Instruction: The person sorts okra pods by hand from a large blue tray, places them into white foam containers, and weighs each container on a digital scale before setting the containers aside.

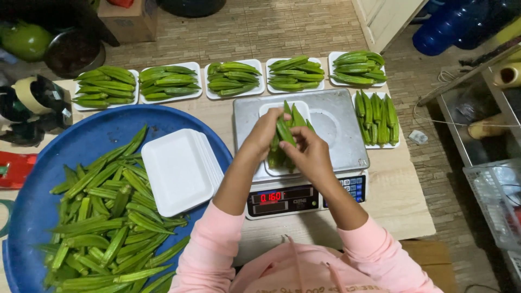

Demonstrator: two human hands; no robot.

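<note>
A digital scale (336, 135) with a steel platform stands on the wooden table in front of me. On it sits a white foam tray (268, 111) with several green okra pods. My left hand (263, 133) and my right hand (309, 154) meet over this tray. Both hold one okra pod (284, 130) between their fingers, just above the other pods. A big blue basin (103, 133) at my left holds a heap of loose okra (108, 222) and a stack of empty white foam trays (179, 171).
Five filled okra trays (233, 80) line the table's far edge, and a sixth (377, 119) lies right of the scale. Tape dispensers (32, 103) sit at far left. A wire basket (496, 201) and wrap rolls (507, 76) stand at right.
</note>
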